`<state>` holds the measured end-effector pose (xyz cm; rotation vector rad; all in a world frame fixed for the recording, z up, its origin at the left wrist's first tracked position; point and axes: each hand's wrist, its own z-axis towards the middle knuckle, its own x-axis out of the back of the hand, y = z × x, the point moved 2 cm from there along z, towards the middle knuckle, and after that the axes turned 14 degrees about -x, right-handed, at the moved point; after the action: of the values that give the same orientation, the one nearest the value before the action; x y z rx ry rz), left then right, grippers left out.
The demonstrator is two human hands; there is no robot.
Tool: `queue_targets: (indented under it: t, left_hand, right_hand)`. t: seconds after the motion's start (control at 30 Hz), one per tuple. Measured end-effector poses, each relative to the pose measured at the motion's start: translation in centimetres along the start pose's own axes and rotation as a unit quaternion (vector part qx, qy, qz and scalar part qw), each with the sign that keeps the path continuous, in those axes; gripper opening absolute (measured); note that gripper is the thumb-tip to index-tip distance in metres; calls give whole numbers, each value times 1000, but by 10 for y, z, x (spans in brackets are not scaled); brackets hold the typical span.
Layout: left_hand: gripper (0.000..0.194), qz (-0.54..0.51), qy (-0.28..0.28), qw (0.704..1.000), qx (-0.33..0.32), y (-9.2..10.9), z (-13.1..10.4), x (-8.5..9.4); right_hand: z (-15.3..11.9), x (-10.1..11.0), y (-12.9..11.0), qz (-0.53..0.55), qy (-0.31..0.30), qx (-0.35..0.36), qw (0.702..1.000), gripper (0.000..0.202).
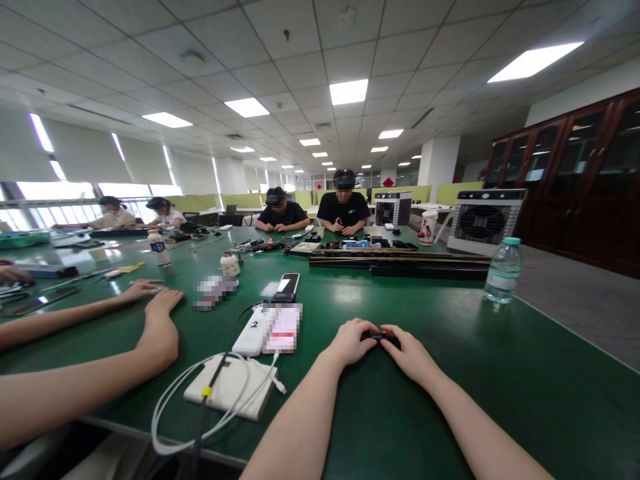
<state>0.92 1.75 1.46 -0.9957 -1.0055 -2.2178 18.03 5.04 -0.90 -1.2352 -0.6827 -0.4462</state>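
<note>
On the green table (450,327), a small dark object (381,337) lies between my two hands. My left hand (353,341) has its curled fingers on the object's left end. From the other side, my right hand (407,350) holds the right end, thumb and fingers closed round it. The fingertips of both hands nearly meet at its middle. The object's details are too small to make out.
Left of my arms are a white power bank (250,330), a phone (287,287), a white box (233,387) and a looped cable. A person's forearms (160,320) rest further left. Black bars (400,263) lie ahead; a water bottle (503,273) stands right.
</note>
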Motion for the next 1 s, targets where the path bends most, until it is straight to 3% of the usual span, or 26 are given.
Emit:
queue_targets:
  t: [0.17, 0.63, 0.77, 0.9, 1.0]
  left_hand:
    - [32, -4, -3, 1000, -1, 0, -1, 0]
    - [29, 17, -28, 999, 6, 4, 0, 3]
    - [36, 16, -28, 999, 6, 4, -1, 3]
    - [29, 7, -32, 999, 3, 4, 0, 3]
    - [38, -3, -19, 1000, 18, 3, 0, 3]
  right_hand:
    - [1, 0, 1, 3, -7, 0, 1000, 35]
    - [2, -1, 2, -7, -8, -18, 1000, 39]
    - [1, 0, 1, -10, -8, -9, 1000, 37]
    - [-2, 2, -5, -14, 13, 16, 1000, 39]
    - [-5, 4, -12, -13, 22, 43, 999, 41]
